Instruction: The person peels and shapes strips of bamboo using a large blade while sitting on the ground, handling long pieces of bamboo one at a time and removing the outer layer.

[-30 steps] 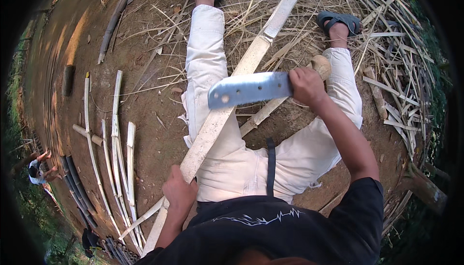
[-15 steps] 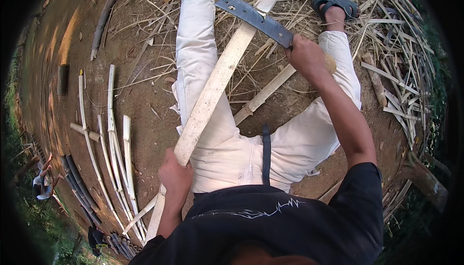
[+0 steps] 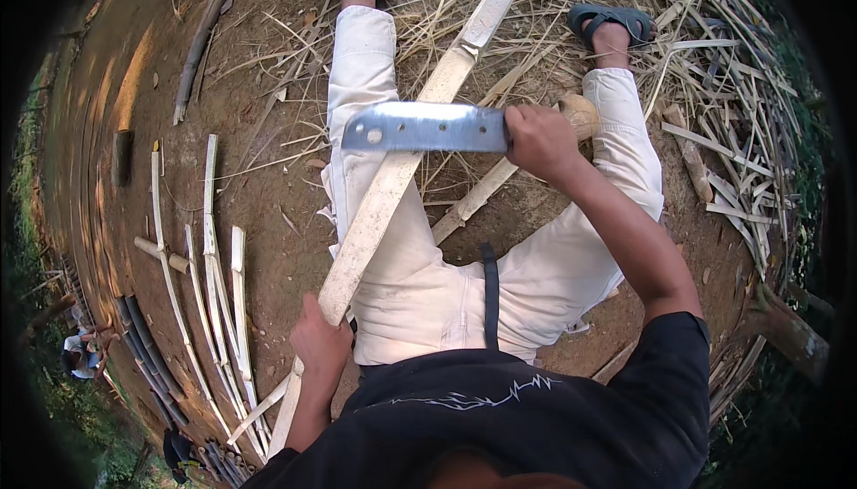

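At the far left, a co-worker (image 3: 83, 355) is near dark poles (image 3: 147, 355) lying on the bare ground (image 3: 268, 168). Next comes a loose fan of pale, narrow slats (image 3: 212, 239), a short log (image 3: 162, 255) beneath some of them. The left hand (image 3: 320, 342) is clamped on the lower part of a long pale strip (image 3: 379, 203), which slants up and to the right over the left leg of the white trousers (image 3: 393, 297) and on between the sandalled feet. A broad blade (image 3: 415, 136) with a row of holes lies across the line of the strip — whether it touches, I cannot tell. The right hand (image 3: 540, 143) is closed around the knife's grip, a rounded wooden end (image 3: 580, 116) showing beyond the fist. The two hands are well apart. Below the right hand, a second pale piece (image 3: 478, 199) slants over the ground. At the far right — a tangled heap of split strips (image 3: 741, 172).
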